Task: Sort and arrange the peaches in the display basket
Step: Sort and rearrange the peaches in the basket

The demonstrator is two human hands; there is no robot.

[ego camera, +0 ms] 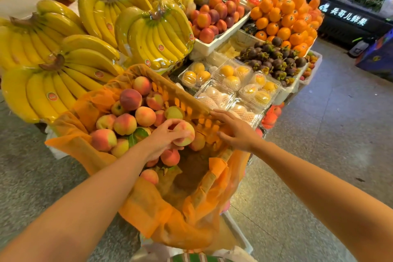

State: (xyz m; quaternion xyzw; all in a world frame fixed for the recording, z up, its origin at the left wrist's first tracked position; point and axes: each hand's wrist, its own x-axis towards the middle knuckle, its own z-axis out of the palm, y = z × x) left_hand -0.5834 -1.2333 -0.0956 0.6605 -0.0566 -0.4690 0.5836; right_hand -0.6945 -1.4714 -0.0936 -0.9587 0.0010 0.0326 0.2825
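Right, the peach (184, 135) in play sits in the left hand (163, 140), fingers curled over its top and near side, lifted just above the fruit at the basket's middle. It is roundish, pale yellow with a pink blush, no real long axis to speak of, so orientation hardly matters for the set-down.

Now the pile (127, 117): most peaches are heaped toward the far-left end of the basket (185, 93), up against the bananas (70, 78). A few loose ones lie lower, just under the left wrist and toward the near end, where the orange mesh liner (161, 217) shows bare. So the held peach hangs between heap and gap; the heap lies ahead and to the left of the grip, the empty patch back toward the person.

The right hand (234, 132) holds nothing. It rests open, fingers spread, on the basket's right rim, seemingly steadying it. It is nearer the rim and the hollow beside it, while the left is plainly the closer hand to the heap.

My read: placing this one is the step in hand, and whichever way it goes, it's a short move for the left.

Beyond the rim sit clear packs (231, 76) of yellow fruit, then mangosteens (274, 57) and oranges (285, 19).
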